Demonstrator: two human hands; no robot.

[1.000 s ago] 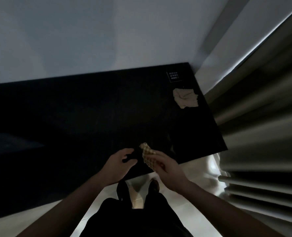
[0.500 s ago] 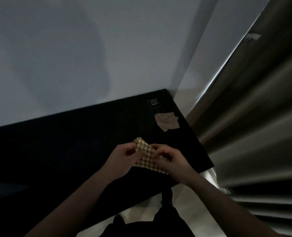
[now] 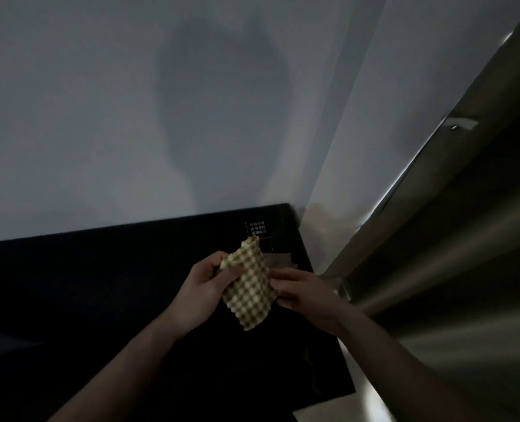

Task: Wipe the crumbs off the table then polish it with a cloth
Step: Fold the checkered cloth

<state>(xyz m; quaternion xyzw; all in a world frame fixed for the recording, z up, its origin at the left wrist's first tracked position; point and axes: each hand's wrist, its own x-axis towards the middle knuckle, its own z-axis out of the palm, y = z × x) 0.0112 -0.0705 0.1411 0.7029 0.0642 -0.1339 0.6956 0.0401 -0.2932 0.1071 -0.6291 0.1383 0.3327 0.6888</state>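
Observation:
I hold a checked yellow-green cloth (image 3: 249, 284) up in the air above the black table (image 3: 100, 284). My left hand (image 3: 200, 287) grips its upper left edge, fingers curled round the fabric. My right hand (image 3: 301, 295) pinches its right edge. The cloth hangs spread between both hands, its lower corner drooping. A crumpled beige cloth (image 3: 278, 261) lies on the table near the far right corner, mostly hidden behind the checked cloth. The room is dim and no crumbs can be made out.
A small white printed label (image 3: 258, 229) sits at the table's far right corner. A pale wall (image 3: 130, 117) stands behind the table. Grey curtains (image 3: 450, 254) hang at the right. Pale floor (image 3: 344, 409) shows past the table's near right edge.
The view has tilted upward. Both hands have lifted the checked cloth higher and spread it wider; one second ago only my right hand held it, bunched.

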